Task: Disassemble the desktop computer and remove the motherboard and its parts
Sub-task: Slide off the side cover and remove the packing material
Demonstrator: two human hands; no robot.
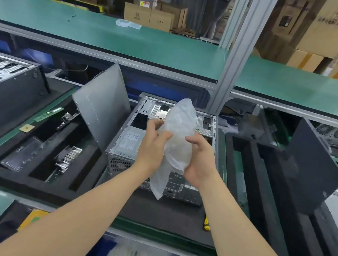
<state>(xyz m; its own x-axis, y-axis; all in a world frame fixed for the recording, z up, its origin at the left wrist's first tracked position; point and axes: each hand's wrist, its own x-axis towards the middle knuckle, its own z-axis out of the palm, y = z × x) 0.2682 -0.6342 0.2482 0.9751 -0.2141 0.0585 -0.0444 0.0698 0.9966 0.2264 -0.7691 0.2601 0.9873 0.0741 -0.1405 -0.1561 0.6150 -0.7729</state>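
Left hand (154,145) and right hand (199,161) curled round a translucent plastic bag (180,127), held upright, long axis vertical. Directly below, open computer case (127,141) lying on its side in black foam tray (172,214), long axis running away, rear panel nearest.

Milky white, half transparent plastic bag (179,133); silver-grey computer case (158,107); green shelf mat (112,34); black foam tray (172,214); yellow and black screwdriver handle (206,223); plain brown cardboard boxes (147,17).

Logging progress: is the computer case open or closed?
Open. The computer case shows its inside and power supply; a side panel leans beside it.
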